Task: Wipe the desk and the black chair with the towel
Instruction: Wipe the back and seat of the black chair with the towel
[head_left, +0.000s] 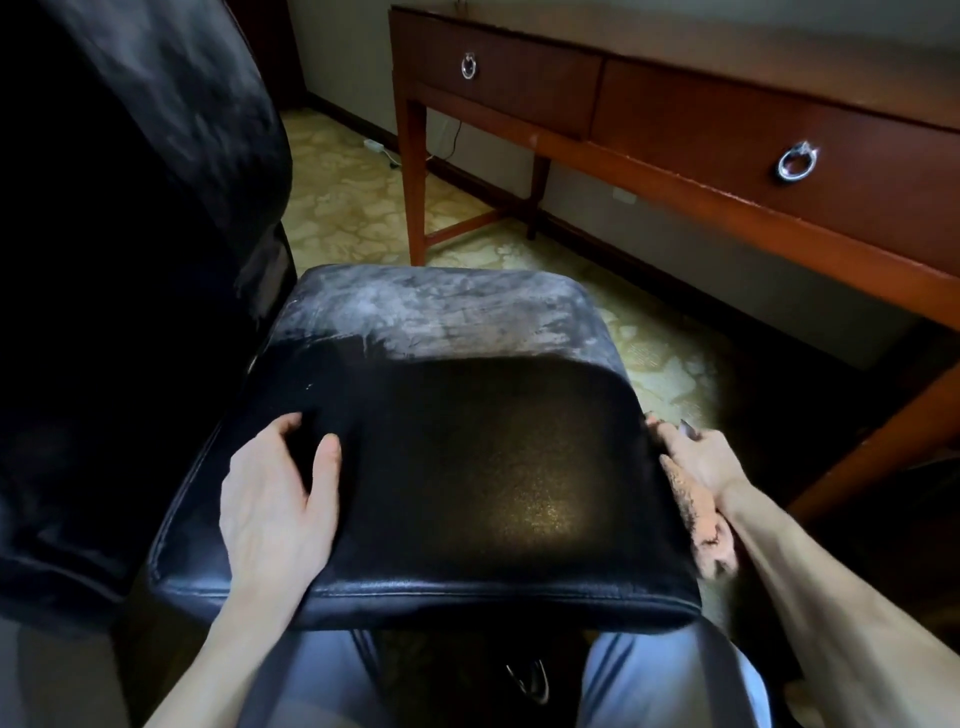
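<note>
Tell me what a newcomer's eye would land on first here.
The black chair seat in the centre strikes first, its far strip dusty grey and its near part dark. The left hand rests flat on its left side; the right hand holds an orange towel at its right edge. A red-brown desk stands upper right.

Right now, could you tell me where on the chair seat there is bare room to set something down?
The middle of the seat is bare, bordered by the left hand on its left and the right hand gripping the towel at its right edge. The dusty far strip is bare too. Both side edges are crowded.
</note>
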